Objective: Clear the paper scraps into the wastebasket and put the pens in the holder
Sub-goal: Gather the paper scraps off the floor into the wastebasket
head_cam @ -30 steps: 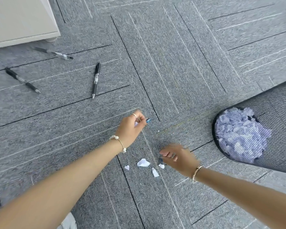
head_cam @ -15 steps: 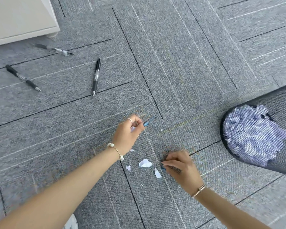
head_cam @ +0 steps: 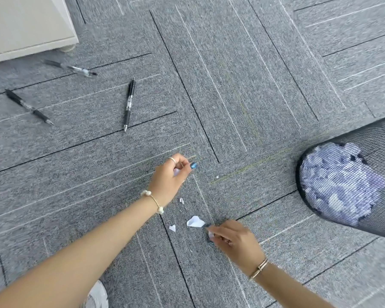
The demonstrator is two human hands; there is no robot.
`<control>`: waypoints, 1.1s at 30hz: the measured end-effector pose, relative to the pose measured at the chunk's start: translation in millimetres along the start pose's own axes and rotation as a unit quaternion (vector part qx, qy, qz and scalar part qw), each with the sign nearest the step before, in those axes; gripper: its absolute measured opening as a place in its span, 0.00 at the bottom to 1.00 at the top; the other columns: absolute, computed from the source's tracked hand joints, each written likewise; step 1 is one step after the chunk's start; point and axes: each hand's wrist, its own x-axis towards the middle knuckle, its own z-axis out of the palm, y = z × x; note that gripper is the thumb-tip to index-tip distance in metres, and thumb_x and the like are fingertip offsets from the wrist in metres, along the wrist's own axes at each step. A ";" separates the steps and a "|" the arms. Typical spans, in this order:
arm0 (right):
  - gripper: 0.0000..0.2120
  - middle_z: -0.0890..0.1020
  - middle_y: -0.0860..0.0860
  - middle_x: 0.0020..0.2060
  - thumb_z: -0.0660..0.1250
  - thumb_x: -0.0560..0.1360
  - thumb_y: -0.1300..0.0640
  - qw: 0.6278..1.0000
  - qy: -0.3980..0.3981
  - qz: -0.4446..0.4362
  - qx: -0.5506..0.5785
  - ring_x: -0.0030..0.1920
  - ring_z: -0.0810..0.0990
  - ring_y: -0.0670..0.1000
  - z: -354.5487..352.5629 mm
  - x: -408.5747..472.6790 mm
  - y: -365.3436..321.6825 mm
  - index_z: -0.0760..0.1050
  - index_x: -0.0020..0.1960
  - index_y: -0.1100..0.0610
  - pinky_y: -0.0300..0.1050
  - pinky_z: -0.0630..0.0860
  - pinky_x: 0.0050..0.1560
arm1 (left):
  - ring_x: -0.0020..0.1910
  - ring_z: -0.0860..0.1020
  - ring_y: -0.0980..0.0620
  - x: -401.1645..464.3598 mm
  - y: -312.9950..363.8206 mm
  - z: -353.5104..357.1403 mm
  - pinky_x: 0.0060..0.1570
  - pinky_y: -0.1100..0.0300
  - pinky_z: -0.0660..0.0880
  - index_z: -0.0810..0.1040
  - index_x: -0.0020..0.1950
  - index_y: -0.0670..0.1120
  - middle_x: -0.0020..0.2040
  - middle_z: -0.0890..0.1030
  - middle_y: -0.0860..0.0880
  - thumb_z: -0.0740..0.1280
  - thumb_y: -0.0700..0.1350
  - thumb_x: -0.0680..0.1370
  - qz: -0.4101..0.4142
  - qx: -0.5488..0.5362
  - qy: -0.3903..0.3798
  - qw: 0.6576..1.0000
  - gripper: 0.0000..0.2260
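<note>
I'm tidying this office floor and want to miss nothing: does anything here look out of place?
Yes. Three pens lie scattered on the carpet, and torn paper scraps sit between the hands. The mesh wastebasket lies tipped on its side, paper still inside.

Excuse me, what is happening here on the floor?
A person is picking paper scraps off the grey carpet. The left hand holds gathered bits, and the right hand pinches a scrap next to the largest scrap. A few small scraps still lie between the hands. The mesh wastebasket, on the right, already holds paper. Three pens lie untouched on the carpet further away.
</note>
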 end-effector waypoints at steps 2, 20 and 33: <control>0.07 0.78 0.41 0.35 0.62 0.71 0.48 1.000 0.010 -0.005 -0.008 0.33 0.75 0.37 2.2 0.5 -0.7 0.78 0.44 0.47 0.28 0.74 0.33 | 0.24 0.65 0.56 0.7 -0.5 -2.7 0.21 0.66 0.61 0.72 0.42 0.48 0.31 0.72 0.54 0.63 0.46 0.76 -0.004 -0.017 0.008 1.000 0.04; 0.03 0.77 0.43 0.38 0.65 0.68 0.51 0.999 0.028 -0.014 -0.038 0.37 0.73 0.38 10.2 38.9 -28.7 0.77 0.40 0.49 0.28 0.74 0.36 | 0.21 0.67 0.61 -0.9 -6.8 -15.7 0.18 0.70 0.60 0.72 0.41 0.46 0.29 0.69 0.55 0.63 0.46 0.76 -0.017 -0.021 0.031 0.999 0.05; 0.08 0.81 0.48 0.38 0.69 0.69 0.57 0.999 0.023 -0.029 -0.026 0.33 0.77 0.45 15.2 91.9 -55.0 0.80 0.47 0.55 0.39 0.79 0.32 | 0.27 0.68 0.51 -1.2 -11.3 -34.7 0.26 0.58 0.65 0.73 0.42 0.45 0.30 0.71 0.54 0.62 0.46 0.76 -0.030 -0.032 0.075 0.996 0.05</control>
